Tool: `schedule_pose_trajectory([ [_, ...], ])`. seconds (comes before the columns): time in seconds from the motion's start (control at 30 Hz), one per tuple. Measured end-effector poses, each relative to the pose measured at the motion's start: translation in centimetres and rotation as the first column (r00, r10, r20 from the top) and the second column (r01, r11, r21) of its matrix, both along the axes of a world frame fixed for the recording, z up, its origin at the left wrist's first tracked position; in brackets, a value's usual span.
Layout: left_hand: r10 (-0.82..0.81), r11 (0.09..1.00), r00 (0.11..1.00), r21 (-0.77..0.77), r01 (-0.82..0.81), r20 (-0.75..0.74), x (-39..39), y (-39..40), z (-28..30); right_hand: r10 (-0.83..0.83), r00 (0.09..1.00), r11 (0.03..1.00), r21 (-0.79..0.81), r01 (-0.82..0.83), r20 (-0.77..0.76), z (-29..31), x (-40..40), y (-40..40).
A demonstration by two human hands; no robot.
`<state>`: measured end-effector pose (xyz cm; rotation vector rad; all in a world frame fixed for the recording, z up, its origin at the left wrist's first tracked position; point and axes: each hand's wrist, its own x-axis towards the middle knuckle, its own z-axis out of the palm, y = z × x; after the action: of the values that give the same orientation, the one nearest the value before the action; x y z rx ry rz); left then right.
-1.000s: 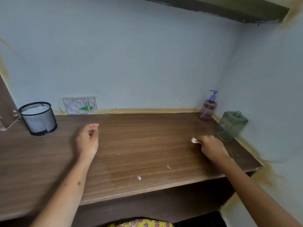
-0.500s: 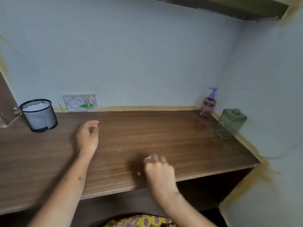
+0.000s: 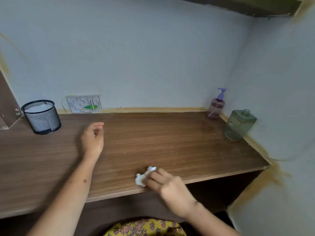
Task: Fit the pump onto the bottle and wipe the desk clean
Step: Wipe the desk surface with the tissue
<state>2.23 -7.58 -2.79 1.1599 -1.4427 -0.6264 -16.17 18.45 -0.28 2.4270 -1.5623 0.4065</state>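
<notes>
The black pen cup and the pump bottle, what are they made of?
Black pen cup: looks like metal wire mesh, matte; the white inside shows through its tiny holes. Pump bottle: probably tinted clear plastic, slightly glossy, topped by an opaque purple pump.

right hand (image 3: 172, 188) presses a white tissue (image 3: 142, 178) on the desk (image 3: 170, 138).

a: how is the light?
b: soft and dim, even daylight tone; no glare on the desk (image 3: 170, 142). a faint shadow lies left of the left hand (image 3: 92, 139).
a: sharpness?
b: the right hand (image 3: 170, 186) is smeared by motion blur, as is the white wad (image 3: 143, 176) under its fingers. far right of that hand, the green jar (image 3: 239, 125) looks soft.
a: edges?
b: wide-angle bending; the wall corners curve.
</notes>
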Motion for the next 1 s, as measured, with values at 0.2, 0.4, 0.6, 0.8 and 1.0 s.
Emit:
schedule_pose_trajectory([
  [0.2, -0.014, 1.000, 1.000, 0.004, 0.014, 0.003, 0.0, -0.1, 0.0, -0.433, 0.900, 0.900, -0.035, 0.435, 0.058, 0.0, -10.4, 3.0],
  [0.4, -0.012, 1.000, 1.000, -0.001, 0.012, 0.014, 0.0, 0.2, 0.1, -0.783, 0.616, 0.612, -0.064, 0.788, 0.087, 0.7, -16.0, 5.0],
  [0.6, -0.020, 1.000, 1.000, 0.000, 0.020, 0.020, 0.0, 0.0, -0.1, -0.679, 0.733, 0.726, -0.110, 0.679, 0.042, 0.4, -10.5, 4.7],
  [0.8, -0.039, 0.999, 0.999, 0.012, 0.039, 0.004, 0.1, -0.2, -0.3, -0.336, 0.887, 0.941, 0.139, 0.307, 0.316, 1.2, -1.7, 1.9],
  [1.0, -0.041, 0.999, 0.999, 0.011, 0.041, 0.004, 0.3, -0.4, -0.5, -0.425, -0.111, 0.905, 0.421, -0.060, 0.898, 4.6, -2.6, -1.4],
])
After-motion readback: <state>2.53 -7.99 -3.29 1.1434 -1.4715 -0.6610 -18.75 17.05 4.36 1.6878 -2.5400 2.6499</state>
